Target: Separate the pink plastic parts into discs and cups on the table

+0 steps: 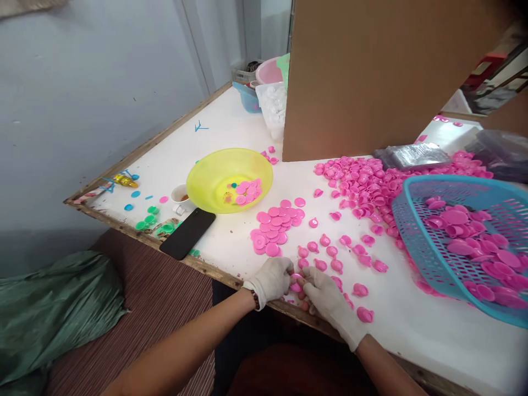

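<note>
At the table's near edge, my left hand (275, 276) and my right hand (325, 294) meet, both in white gloves with bare fingertips. Between them they pinch one small pink plastic cup-like piece (296, 283); its far details are hidden by the fingers. Several similar pink pieces with small tabs (320, 265) lie loose just beyond and to the right of my right hand. Flat pink discs (272, 225) are spread in an overlapping cluster ahead of my left hand.
A yellow bowl (202, 184) holds pink discs. Left of it are a white cup (180, 193), a black phone (188, 234) and green pieces (147, 221). A blue basket (433, 264) with pink parts stands right, beside a large pink heap (358, 181). A cardboard panel (363, 77) rises behind.
</note>
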